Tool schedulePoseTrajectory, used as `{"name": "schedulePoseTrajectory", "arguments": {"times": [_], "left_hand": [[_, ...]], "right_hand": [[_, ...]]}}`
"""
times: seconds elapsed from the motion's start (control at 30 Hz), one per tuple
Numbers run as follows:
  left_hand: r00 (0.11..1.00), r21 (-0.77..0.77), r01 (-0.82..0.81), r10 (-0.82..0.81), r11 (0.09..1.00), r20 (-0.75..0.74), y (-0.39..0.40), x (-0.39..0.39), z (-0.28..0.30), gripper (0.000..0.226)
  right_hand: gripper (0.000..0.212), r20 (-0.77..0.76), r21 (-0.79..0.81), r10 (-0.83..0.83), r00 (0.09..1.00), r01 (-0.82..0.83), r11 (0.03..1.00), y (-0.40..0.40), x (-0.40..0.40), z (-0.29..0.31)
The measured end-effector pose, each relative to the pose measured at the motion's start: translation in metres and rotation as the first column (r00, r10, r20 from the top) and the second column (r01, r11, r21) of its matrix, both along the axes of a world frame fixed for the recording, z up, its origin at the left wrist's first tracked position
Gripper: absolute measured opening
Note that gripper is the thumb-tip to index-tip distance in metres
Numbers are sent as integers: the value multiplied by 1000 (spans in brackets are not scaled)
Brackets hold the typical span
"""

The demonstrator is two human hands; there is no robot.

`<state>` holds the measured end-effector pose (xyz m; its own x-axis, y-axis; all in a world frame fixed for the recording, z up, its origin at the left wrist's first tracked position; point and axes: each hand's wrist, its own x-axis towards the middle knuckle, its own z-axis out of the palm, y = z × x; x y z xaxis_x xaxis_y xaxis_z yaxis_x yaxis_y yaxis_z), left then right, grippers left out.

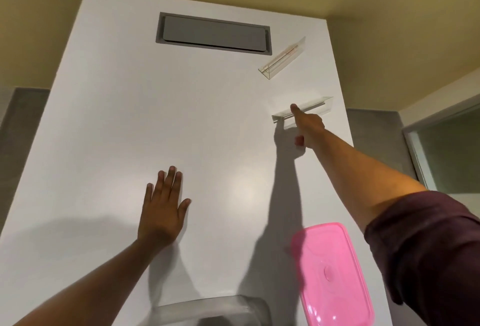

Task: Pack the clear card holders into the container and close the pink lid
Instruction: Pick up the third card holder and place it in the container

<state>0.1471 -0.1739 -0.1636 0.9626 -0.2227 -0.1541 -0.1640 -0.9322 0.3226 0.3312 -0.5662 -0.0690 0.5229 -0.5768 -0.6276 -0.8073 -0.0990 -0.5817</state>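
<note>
We have two clear card holders out on the white worktop (117,118), both on its far right: the nearer card holder (302,110) under our right hand (309,128), the farther card holder (283,58) lying apart beyond it. Our right hand's forefinger touches the nearer one; we cannot tell whether the other fingers have closed on it. Our left hand (163,211) lies flat, fingers spread, holding nothing. The container (207,310) shows only its rim at the near edge, its contents hidden. The pink lid (331,273) lies off, just beside it. We judge packing barely begun.
</note>
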Motion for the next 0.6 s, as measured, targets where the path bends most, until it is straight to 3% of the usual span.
{"name": "schedulePoseTrajectory", "arguments": {"times": [0.13, 0.27, 0.6], "left_hand": [[1000, 14, -9, 9, 1000, 28, 0, -2, -3, 68], [999, 29, -9, 8, 1000, 40, 0, -4, -4, 68], [1000, 40, -7, 8, 999, -23, 3, -1, -5, 69]], "right_hand": [[58, -39, 72, -32, 999, 35, 997, -1, 21, -11], [33, -49, 93, -52, 997, 57, 994, -2, 22, -15], [28, 70, 79, -174, 982, 168, 983, -13, -3, -6]]}}
